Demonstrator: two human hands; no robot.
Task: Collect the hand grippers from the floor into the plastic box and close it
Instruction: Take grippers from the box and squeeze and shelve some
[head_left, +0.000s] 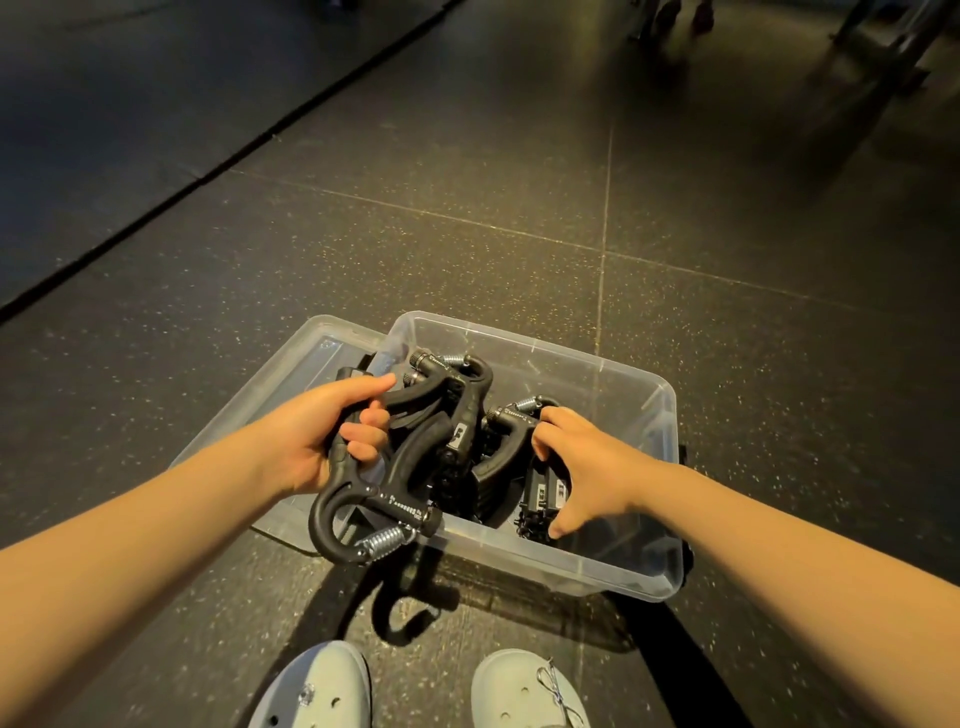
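Observation:
A clear plastic box stands on the dark floor in front of my feet, with several black hand grippers lying inside. My left hand grips a bunch of black hand grippers by their handles over the box's left end; one hangs past the near rim with its steel spring showing. My right hand reaches into the box and holds the handle of another hand gripper. The clear lid lies flat on the floor, partly under the box's left side.
My two light clog shoes stand just before the box. The speckled dark floor tiles stretch ahead, with a darker mat beyond a black edge at the left. Legs of furniture or equipment show at the far top right.

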